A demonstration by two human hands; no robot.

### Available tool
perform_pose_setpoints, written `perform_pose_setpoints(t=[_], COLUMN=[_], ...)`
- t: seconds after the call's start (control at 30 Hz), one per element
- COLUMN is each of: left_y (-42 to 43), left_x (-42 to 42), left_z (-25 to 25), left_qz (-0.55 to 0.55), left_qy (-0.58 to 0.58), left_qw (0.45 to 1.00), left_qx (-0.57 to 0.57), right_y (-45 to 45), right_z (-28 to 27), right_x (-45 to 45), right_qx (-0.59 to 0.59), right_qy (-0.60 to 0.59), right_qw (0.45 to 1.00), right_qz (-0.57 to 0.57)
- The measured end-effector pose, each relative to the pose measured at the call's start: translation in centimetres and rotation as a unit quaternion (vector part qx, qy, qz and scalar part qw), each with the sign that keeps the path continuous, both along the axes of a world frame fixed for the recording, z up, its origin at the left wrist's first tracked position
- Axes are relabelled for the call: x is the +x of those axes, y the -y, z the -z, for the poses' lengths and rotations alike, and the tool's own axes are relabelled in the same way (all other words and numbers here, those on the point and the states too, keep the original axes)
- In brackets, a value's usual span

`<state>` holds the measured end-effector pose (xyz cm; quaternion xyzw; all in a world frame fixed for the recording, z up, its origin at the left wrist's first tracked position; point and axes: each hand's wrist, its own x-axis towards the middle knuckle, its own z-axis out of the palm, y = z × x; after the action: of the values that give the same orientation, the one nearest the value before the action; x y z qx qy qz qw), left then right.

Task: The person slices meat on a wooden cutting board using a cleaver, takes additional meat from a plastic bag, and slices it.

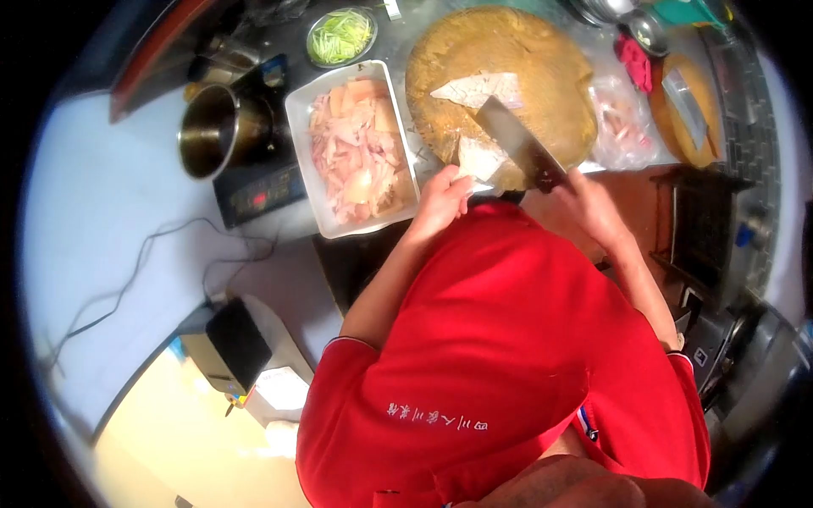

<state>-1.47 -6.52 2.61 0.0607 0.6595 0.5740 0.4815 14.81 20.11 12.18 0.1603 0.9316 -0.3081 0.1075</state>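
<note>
My right hand (593, 206) is wrapped round the handle of a wide-bladed cleaver (518, 140). The blade points up and left over a round wooden chopping block (542, 51). At the block's near edge, my left hand (444, 196) pinches the lower end of a pale, whitish piece of meat (479, 159). Another pale slab (478, 88) of the same look lies farther back on the block, near the blade's tip. Left of the block stands a white tub (298, 127) filled with pinkish cut meat pieces (354, 148).
A bowl of green strips (341, 37) sits behind the tub. To the left are a metal pot (207, 131) and an induction cooker (258, 193). On the right lie a plastic bag of meat (622, 123), a red cloth (633, 63) and a second knife (684, 108) on a smaller board (665, 140).
</note>
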Motion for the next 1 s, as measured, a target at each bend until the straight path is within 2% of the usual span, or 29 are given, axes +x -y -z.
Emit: perform_pose_setpoints(t=[0.1, 0.2, 0.27, 0.37, 0.6, 0.63, 0.73, 0.87, 0.93, 1.0], left_y=[-0.1, -0.1, -0.1, -0.1, 0.3, 0.3, 0.0, 0.2, 0.0, -0.4], left_x=[-0.9, -1.0, -0.5, -0.5, -0.4, -0.5, -0.4, -0.6, -0.7, -0.4], left_z=[0.4, 0.9, -0.2, -0.4, 0.3, 0.4, 0.0, -0.4, -1.8, -1.9], left_qz=[-0.068, -0.047, -0.035, -0.025, -0.025, -0.031, -0.055, -0.056, -0.069, -0.061], left_qy=[0.02, -0.067, -0.065, -0.06, -0.066, -0.062, -0.038, -0.037, -0.018, -0.036], left_qw=[0.996, 0.996, 0.997, 0.997, 0.996, 0.996, 0.997, 0.997, 0.997, 0.997], left_qx=[0.058, -0.02, -0.034, -0.038, -0.062, -0.059, -0.047, -0.029, 0.003, 0.028], right_y=[0.0, 2.8, 4.1, 4.2, 7.3, 7.7, 6.8, 6.4, 5.9, 5.7], right_z=[1.5, 0.5, -0.1, 4.4, -5.1, -4.4, 0.1, 0.4, 2.1, 2.6], right_x=[0.2, 0.7, 0.8, 3.8, -1.9, -1.8, -1.6, -1.9, -1.0, -0.4], right_qx=[-0.04, 0.025, 0.064, 0.052, 0.016, 0.029, -0.035, -0.043, -0.094, -0.098], right_qy=[-0.022, -0.033, -0.036, -0.075, -0.107, -0.124, 0.028, 0.038, 0.009, -0.012], right_qw=[0.999, 0.999, 0.997, 0.994, 0.994, 0.992, 0.998, 0.998, 0.995, 0.994], right_qz=[0.015, 0.005, -0.003, 0.054, 0.008, -0.002, -0.051, -0.03, 0.03, 0.045])
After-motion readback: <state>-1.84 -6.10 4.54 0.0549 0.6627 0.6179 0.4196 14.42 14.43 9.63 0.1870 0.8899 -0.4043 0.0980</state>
